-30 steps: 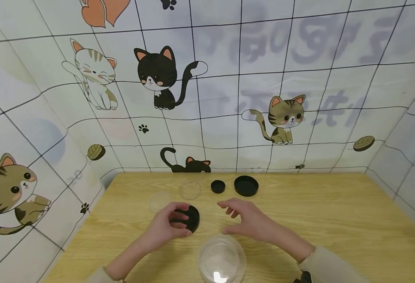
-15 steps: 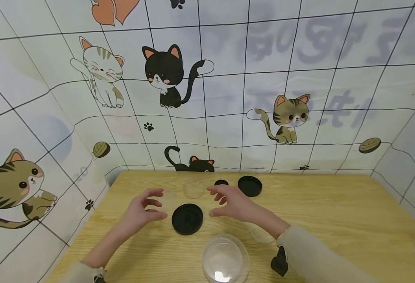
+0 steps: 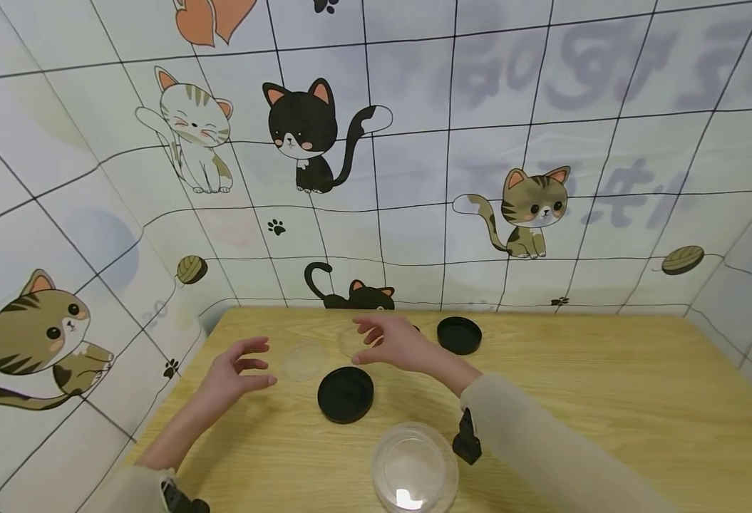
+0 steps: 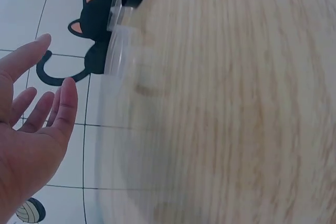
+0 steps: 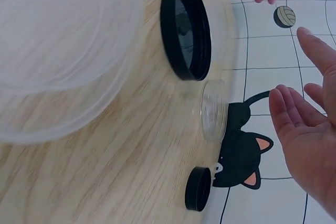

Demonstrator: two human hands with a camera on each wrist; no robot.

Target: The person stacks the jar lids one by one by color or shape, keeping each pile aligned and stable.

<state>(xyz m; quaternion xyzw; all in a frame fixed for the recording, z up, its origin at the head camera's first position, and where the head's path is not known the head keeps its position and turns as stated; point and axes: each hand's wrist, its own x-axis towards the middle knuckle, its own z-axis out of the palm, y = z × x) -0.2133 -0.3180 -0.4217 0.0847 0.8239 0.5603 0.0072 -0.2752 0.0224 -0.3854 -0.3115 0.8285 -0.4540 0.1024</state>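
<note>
Black round lid (image 3: pixel 346 395) lies on the wooden table (image 3: pixel 574 399), between and just nearer me than the left hand (image 3: pixel 224 377) and right hand (image 3: pixel 391 342), as I watch remotely. Both thumbs stand apart from gently bent fingers, the left near a clear disc (image 3: pixel 305 360), the right near a clear dish (image 5: pixel 214 111).

We can read no word or number with certainty. On the far wall (image 3: pixel 414 164), toward the right, we see large, blurred grey-violet characters showing faintly in two rows: the upper row (image 3: pixel 590 60) high up, the lower row (image 3: pixel 632 192) beneath it, about level with the printed brown striped cat (image 3: pixel 529 214). Their shapes look reversed, as in a mirror, and we cannot make them out.
</note>
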